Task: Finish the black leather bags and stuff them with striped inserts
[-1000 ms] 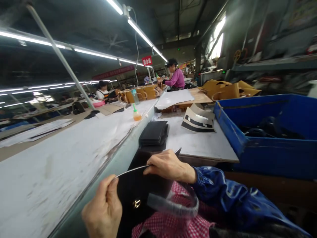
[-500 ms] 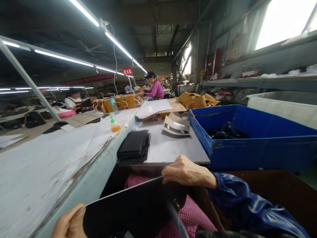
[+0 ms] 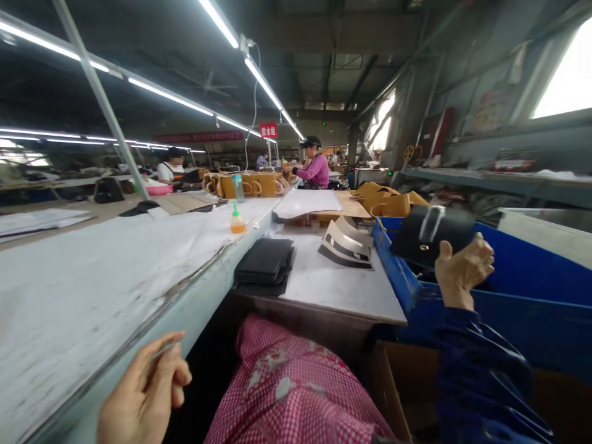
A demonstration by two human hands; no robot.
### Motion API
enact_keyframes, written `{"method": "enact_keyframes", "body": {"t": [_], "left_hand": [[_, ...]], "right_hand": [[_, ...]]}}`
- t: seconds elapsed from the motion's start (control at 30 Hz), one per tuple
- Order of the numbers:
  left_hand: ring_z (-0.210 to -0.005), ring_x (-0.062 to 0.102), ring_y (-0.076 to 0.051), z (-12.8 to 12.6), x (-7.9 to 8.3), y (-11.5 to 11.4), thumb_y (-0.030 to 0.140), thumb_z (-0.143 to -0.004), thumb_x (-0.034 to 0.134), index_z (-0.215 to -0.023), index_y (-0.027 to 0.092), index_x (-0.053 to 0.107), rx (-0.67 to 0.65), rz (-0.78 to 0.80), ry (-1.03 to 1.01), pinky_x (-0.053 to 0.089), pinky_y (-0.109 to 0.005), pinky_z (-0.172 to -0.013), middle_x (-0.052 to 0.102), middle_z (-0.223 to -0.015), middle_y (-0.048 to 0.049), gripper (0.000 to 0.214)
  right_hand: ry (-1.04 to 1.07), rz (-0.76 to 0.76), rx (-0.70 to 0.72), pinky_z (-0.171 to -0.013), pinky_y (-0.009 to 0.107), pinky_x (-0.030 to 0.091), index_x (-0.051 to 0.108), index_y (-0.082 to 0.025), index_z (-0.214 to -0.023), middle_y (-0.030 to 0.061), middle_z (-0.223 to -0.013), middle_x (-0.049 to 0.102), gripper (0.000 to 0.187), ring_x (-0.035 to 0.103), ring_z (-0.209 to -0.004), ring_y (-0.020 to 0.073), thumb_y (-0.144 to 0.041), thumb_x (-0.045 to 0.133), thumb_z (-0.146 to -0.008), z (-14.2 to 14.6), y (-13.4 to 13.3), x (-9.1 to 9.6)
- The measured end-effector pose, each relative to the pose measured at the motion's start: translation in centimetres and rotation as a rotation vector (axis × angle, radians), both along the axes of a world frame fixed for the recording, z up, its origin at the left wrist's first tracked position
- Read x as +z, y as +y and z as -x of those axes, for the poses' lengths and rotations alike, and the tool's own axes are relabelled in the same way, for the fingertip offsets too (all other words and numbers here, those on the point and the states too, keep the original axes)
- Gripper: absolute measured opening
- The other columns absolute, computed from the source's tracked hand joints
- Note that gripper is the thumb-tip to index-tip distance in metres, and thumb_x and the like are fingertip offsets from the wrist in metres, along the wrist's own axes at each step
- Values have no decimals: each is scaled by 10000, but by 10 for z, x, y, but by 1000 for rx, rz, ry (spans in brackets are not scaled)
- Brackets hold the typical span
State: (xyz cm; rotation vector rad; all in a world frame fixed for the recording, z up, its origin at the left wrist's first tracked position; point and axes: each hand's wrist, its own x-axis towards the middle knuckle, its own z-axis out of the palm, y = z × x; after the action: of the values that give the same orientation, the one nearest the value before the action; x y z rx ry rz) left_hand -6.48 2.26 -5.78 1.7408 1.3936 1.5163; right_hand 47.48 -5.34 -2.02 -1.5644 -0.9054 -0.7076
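Note:
My right hand [image 3: 462, 271] is raised at the blue bin [image 3: 499, 314], thumb and fingers apart. Just beyond it, above the bin, is a black panel [image 3: 411, 237] with a shiny pale strip and a small gold-coloured fitting; it is partly hidden by the hand and blurred. My left hand [image 3: 145, 385] is at the table's near edge, thumb and forefinger pinched together. Something thin and greyish shows between them, too small to name. A stack of black panels [image 3: 264, 262] lies on the side board, with curved beige-and-black pieces [image 3: 346, 246] to its right.
The long white-covered table [image 3: 106, 271] runs along the left, bearing a glue bottle with a green tip [image 3: 237, 221]. Mustard-coloured bags [image 3: 259, 185] stand farther back. A co-worker in purple [image 3: 317, 166] works there. A cardboard box [image 3: 407, 382] sits below the bin.
The black panel has gone from my lap, between both hands, to above the blue bin on the right. My right hand has moved with it and opened; my left hand is off the panel.

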Motion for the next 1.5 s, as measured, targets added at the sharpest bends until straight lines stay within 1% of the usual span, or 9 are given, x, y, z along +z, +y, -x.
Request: {"method": "enact_keyframes", "body": {"t": [0.17,0.27,0.4,0.7,0.8,0.93,1.13,1.27,1.5], "left_hand": [[-387,511,-121,-8,-11,1,624,-845,571,-1037,182,626,-164,160,-65,463,-227,-404,575,-534,57,486],[-398,507,-120,-12,-21,0,595,-866,557,-1039,176,628,-223,216,-50,453,-232,-420,570,-541,54,459],[-411,495,-114,-18,-28,-1,582,-886,539,-1029,178,616,-277,279,-56,434,-229,-433,554,-544,58,435],[-613,628,-166,-35,-50,17,585,-859,606,-1101,152,592,-377,383,-252,510,-265,-556,685,-740,-33,496],[-967,683,-253,-53,-57,17,595,-823,660,-1200,130,573,-471,432,-387,565,-338,-775,700,-1129,-174,605],[-1365,461,-363,-71,-65,14,640,-703,759,-1371,148,494,-596,538,-655,531,-422,-960,437,-1512,-226,870],[-1177,636,-312,-60,-77,18,452,-776,756,-1324,173,569,-412,606,-657,503,-403,-996,667,-1276,-151,642],[-1057,692,-304,-45,-87,25,348,-773,729,-1184,131,650,-318,638,-616,528,-371,-923,740,-1096,-132,472],[-890,726,-246,-43,-91,29,185,-712,676,-1140,136,671,-386,647,-612,543,-296,-799,767,-935,-71,431]], "right_hand": [[105,364,-23,-984,462,375,626,-112,-1163,210,-1264,610,335,512,-1205,338,-278,604,-874,50,118,-42],[150,542,11,-1018,479,383,519,-26,-1336,280,-1417,489,691,480,-1257,382,-403,734,-797,95,190,-73],[191,624,-31,-1077,552,365,466,-116,-1406,202,-1506,398,644,436,-1327,353,-433,669,-883,125,238,-97],[54,587,108,-905,463,541,540,-160,-1308,113,-1264,599,379,627,-1079,243,-305,586,-961,115,198,-102],[-110,563,337,-893,451,544,473,-142,-1371,163,-1232,617,431,641,-1078,275,-172,501,-942,158,159,-117],[-325,579,726,-798,387,578,415,-164,-1413,146,-1156,645,540,679,-962,246,-113,458,-878,242,106,-141],[-610,699,1234,-730,292,576,493,-128,-1358,96,-1023,691,501,679,-870,190,-124,519,-858,317,70,-137],[-673,814,1356,-738,199,549,662,-282,-1177,-27,-981,711,291,673,-834,119,-364,650,-899,302,114,-103],[-365,888,763,-964,501,504,565,-177,-1291,110,-1335,563,388,587,-1155,259,-360,606,-951,257,261,-88]]}}
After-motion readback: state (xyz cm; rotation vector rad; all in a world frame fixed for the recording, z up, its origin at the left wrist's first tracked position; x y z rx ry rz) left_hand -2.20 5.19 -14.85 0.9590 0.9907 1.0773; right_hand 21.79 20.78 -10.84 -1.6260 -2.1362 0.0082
